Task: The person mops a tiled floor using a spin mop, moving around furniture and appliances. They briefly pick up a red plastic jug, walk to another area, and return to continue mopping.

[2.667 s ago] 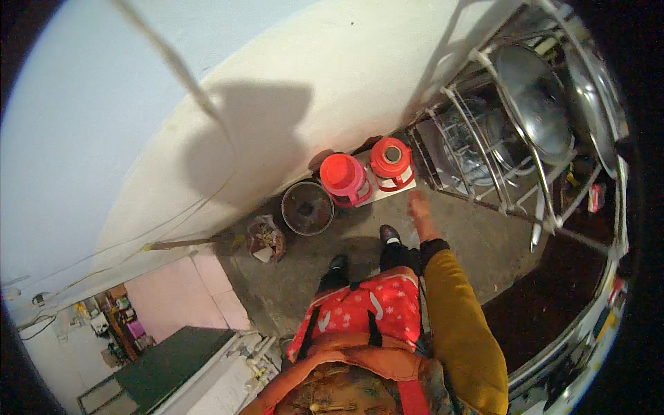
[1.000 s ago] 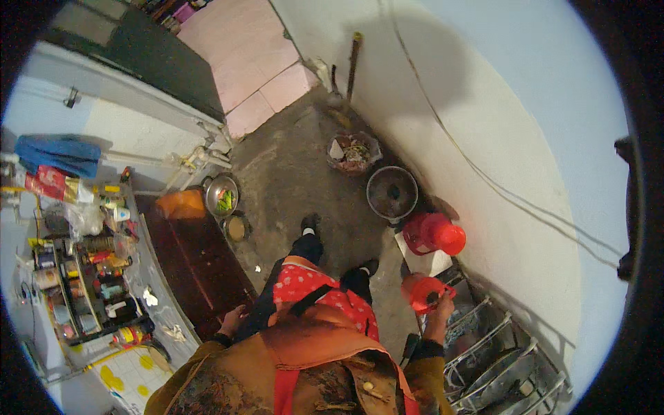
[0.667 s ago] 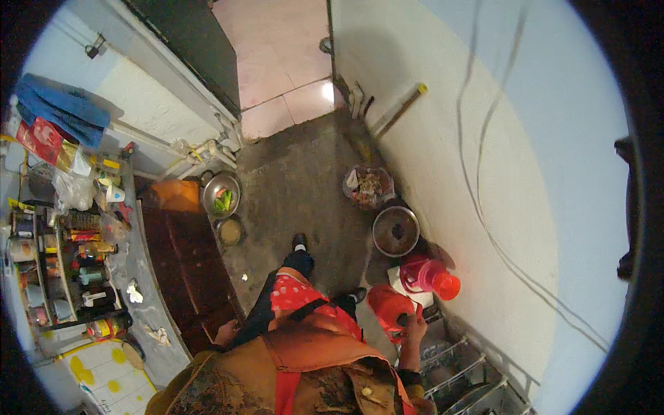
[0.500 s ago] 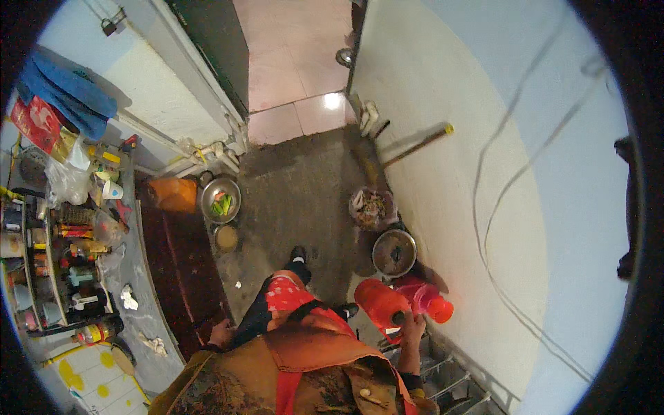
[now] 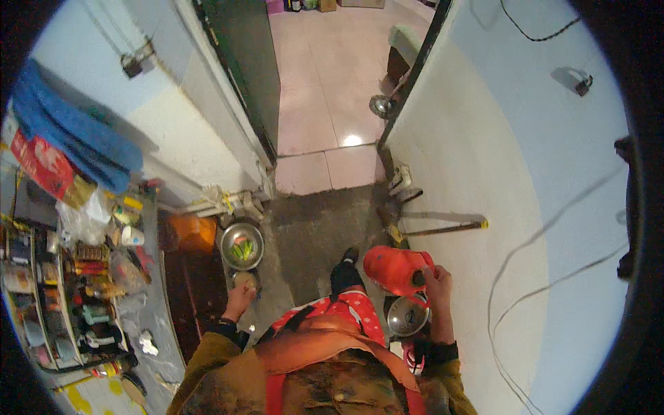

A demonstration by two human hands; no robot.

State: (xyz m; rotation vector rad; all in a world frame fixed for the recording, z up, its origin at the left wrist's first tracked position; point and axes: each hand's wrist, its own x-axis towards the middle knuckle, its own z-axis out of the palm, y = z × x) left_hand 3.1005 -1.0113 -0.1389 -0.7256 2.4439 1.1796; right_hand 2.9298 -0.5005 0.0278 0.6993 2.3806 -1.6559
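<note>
Right hand (image 5: 437,285) clenched around a dark handle on a red plastic container (image 5: 395,268), carried clear of the floor; the container sits at 10 o'clock from the hand, tilted, its bulk toward the left. A steel pot (image 5: 407,315) with a shiny lid stands on the floor directly below the container, at 7 o'clock from the hand, apart from it.

Left hand (image 5: 240,301) hangs at the person's side, fingers loosely curled, holding nothing that can be made out; whether it touches the small bowl (image 5: 244,279) just at its 12 o'clock cannot be told. A larger steel bowl (image 5: 241,245) holding green vegetables lies further at 12 o'clock, beside an orange tub (image 5: 193,234) at its 9 o'clock.

A foot in a dark shoe (image 5: 351,256) is planted on the grey concrete floor (image 5: 311,221). A long-handled stick (image 5: 443,228) leans along the white wall (image 5: 484,138) at 1 o'clock from the container. Shelf rack (image 5: 62,290) of bottles and jars at far left; blue cloth (image 5: 76,142) hangs above it.
</note>
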